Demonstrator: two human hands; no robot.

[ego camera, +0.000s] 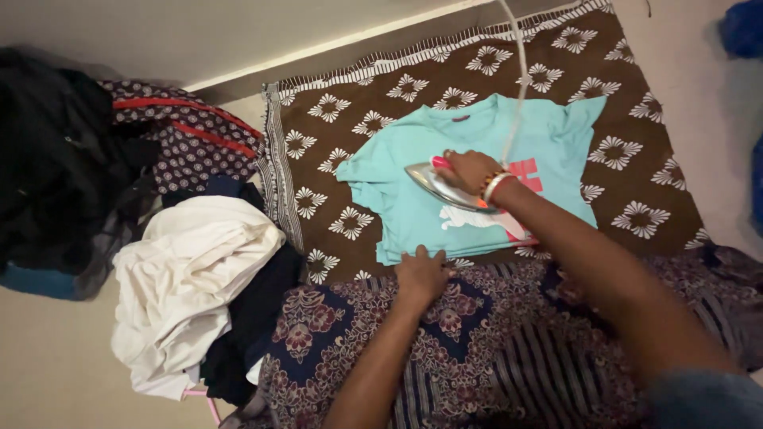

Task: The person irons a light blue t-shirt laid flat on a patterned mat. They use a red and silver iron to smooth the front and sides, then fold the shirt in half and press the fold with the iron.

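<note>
Your right hand point(467, 171) is clamped on the handle of the iron point(441, 187), which rests on the turquoise T-shirt point(405, 210) spread over the brown flowered cloth point(350, 87). Your left hand point(421, 274) presses flat, fingers together, on the shirt's near hem. A clothes pile point(187, 278) lies beside it.

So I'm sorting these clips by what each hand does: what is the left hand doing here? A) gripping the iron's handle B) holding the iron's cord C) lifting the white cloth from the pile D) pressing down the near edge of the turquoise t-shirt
D: the left hand lies flat on the near edge of the turquoise t-shirt, while the right hand grips the iron.
</note>
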